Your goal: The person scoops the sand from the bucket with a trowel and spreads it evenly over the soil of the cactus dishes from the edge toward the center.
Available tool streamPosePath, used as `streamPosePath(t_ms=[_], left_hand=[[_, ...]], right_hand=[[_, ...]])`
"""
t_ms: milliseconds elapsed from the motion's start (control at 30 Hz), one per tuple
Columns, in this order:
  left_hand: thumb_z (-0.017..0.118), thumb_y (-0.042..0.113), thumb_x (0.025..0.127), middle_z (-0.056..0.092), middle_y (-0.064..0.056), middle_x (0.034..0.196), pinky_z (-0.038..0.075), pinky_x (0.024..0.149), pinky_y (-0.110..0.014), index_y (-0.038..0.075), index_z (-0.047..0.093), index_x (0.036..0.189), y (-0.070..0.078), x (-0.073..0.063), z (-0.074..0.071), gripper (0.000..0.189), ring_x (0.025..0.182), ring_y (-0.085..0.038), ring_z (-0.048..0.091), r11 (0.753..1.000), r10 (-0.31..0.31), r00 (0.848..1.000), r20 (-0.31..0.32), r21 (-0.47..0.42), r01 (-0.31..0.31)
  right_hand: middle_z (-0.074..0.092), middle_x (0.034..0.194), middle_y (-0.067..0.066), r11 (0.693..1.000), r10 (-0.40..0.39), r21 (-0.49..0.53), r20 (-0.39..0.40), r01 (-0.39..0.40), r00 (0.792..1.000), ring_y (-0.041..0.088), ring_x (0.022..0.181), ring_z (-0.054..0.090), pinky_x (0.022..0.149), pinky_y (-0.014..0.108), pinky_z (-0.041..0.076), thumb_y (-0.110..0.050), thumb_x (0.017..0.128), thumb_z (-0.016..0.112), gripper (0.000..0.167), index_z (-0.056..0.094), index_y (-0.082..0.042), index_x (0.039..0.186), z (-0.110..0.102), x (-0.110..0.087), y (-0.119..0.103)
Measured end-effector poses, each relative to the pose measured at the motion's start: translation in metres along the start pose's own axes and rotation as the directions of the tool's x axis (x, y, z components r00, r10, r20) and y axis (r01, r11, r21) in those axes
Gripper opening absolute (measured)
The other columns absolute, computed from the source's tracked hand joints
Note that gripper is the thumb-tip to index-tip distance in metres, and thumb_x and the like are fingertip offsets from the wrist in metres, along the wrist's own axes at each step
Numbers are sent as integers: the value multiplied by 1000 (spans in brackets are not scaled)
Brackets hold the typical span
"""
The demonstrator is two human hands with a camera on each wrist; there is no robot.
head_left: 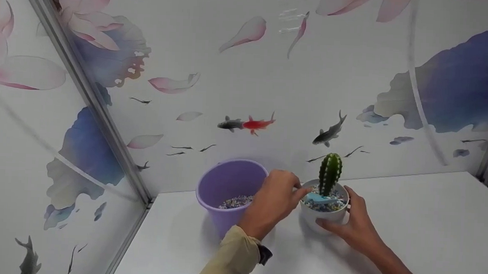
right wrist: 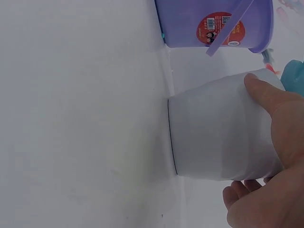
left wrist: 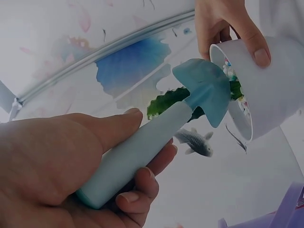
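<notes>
My left hand [head_left: 275,200] grips the pale handle of a small blue toy shovel [left wrist: 204,90]. In the head view the shovel's blade lies over the multicoloured pebbles [head_left: 335,205] inside a white pot [head_left: 322,220]. From the pot rises a green ribbed cactus [head_left: 330,173], upright. My right hand [head_left: 357,224] holds the pot from its right side, thumb on the near wall and fingers round the far side. In the right wrist view the pot's base meets the white table, and the blade peeks out beside its rim.
Left of the pot stands a purple bucket [head_left: 214,210] with similar pebbles [head_left: 236,201] at its bottom. Its outside carries a red label [right wrist: 221,28]. A white wall [head_left: 246,83] printed with fish and petals rises behind the white table [head_left: 413,226]. A metal strip [head_left: 85,93] marks the left corner.
</notes>
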State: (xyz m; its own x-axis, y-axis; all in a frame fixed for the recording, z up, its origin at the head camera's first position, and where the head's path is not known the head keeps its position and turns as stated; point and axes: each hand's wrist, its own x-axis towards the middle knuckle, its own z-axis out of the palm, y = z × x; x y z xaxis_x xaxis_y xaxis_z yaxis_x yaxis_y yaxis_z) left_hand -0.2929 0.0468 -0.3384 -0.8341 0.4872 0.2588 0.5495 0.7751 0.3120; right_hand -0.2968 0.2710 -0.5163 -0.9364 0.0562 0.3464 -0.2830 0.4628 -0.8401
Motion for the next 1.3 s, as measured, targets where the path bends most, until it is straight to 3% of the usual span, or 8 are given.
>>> streamPosePath(t_ms=[100, 333, 767, 933, 1167, 1300], left_hand=[[77, 34, 102, 84, -1, 97, 54, 64, -19, 10, 88, 101, -3, -2, -3, 27, 73, -3, 69, 1000, -15, 1000, -1, -10, 15], [78, 28, 102, 82, -2, 97, 51, 58, -19, 8, 87, 102, -8, -6, -7, 22, 67, -2, 62, 998, -42, 999, 9, -55, 42], [75, 28, 104, 83, 1, 102, 60, 83, -26, 11, 87, 105, -38, -13, -15, 21, 90, -6, 70, 982, -41, 995, -91, -188, 23], [76, 27, 104, 81, 3, 104, 60, 92, -30, 13, 86, 109, -52, -20, -17, 18, 97, -8, 69, 971, -69, 987, -145, -236, 33], [77, 27, 103, 80, 6, 104, 60, 90, -30, 14, 86, 110, -74, -31, -21, 17, 97, -8, 67, 966, -89, 965, -246, -259, 23], [77, 27, 103, 79, 5, 106, 60, 88, -30, 15, 85, 111, -86, -38, -25, 17, 96, -9, 66, 963, -127, 951, -283, -266, 49]], right_hand=[[29, 163, 22, 1000, 17, 3, 5, -17, 1000, 41, 152, 30, 118, 75, 38, -42, 82, 97, 125, 16, -7, 171, 0, 0, 0], [25, 165, 25, 998, 62, -9, 22, -62, 998, 44, 153, 29, 120, 75, 36, -46, 83, 95, 129, 10, -6, 172, 0, 0, 0], [22, 168, 26, 996, 93, -4, 51, -93, 994, 47, 155, 29, 121, 73, 36, -50, 83, 94, 133, 5, -7, 173, 0, 1, 1], [23, 168, 25, 997, 71, 2, 44, -71, 997, 45, 155, 30, 120, 74, 37, -49, 83, 94, 131, 8, -7, 172, -1, 0, 3], [23, 168, 27, 997, 79, -22, 32, -78, 996, 47, 154, 31, 116, 73, 43, -48, 84, 94, 131, 7, -5, 172, -1, 0, 2], [23, 168, 27, 997, 79, -27, 36, -78, 996, 47, 154, 32, 114, 73, 46, -48, 84, 94, 131, 7, -6, 173, 0, 1, 2]])
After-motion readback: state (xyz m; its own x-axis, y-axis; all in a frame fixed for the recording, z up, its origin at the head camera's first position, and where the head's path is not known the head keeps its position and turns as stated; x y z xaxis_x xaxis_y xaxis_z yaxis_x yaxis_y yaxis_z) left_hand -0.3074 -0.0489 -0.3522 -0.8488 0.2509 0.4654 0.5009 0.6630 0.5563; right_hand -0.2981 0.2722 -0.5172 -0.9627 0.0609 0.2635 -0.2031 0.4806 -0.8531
